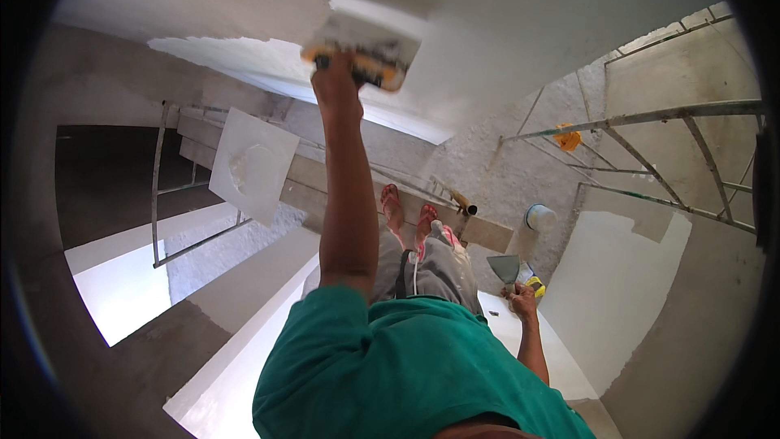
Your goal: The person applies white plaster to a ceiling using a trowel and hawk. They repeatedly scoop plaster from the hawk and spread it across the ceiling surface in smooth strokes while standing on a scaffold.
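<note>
My left hand (337,80) is raised at the end of an outstretched arm, its fingers closed round the dark handle of a plastering trowel (398,49). The trowel has a wide pale blade and orange-yellow parts, and is blurred. It lies against or very near the surface (487,24) overhead, where a smooth whitish coat meets bare grey-brown plaster. Low on the right, my right hand (522,301) grips a putty knife (504,265), its flared grey blade pointing away from me. Just beside that hand is a yellow and dark thing (535,285) I cannot make out.
My sandalled feet (392,202) stand on a narrow plank (487,235). To the left, a white board (264,146) bearing a pale smear rests by scaffold bars (157,187). More scaffold bars (682,118) cross the right, with an orange thing (568,138). A bucket (540,217) stands below.
</note>
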